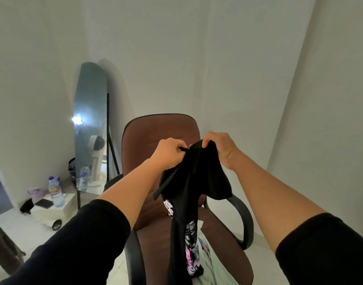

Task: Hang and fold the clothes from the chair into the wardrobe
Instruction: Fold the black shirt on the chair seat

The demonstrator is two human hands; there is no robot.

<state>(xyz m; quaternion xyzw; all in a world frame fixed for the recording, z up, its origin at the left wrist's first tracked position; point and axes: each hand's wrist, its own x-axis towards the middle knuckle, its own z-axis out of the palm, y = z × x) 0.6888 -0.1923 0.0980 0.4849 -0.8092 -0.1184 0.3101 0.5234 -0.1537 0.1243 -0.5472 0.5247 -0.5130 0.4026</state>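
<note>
The black printed T-shirt [188, 188] is hanging bunched between both hands above the brown office chair [155, 145], in front of its backrest, its lower end trailing down to the seat. The left hand [168, 153] is closing tightly on a gathered edge of the fabric near the top, and the right hand [219, 149] is pinching the neighbouring fold just beside it, fingers curled shut on cloth. The two hands are holding near each other, so the shirt is drooping in a twisted rope, its pink and white print showing only in part.

On the seat, at its front edge, a pale green garment [215, 264] is lying under the shirt's tail. As a judgement, lifting now could be dragging that garment off the seat onto the floor, since the hem seems to be touching it; the twist could also be hiding which edge is the collar, making hanging awkward.

No wardrobe is showing. Beside the standing mirror [90, 124], a low white stand [69, 204] is carrying a water bottle [56, 192].
</note>
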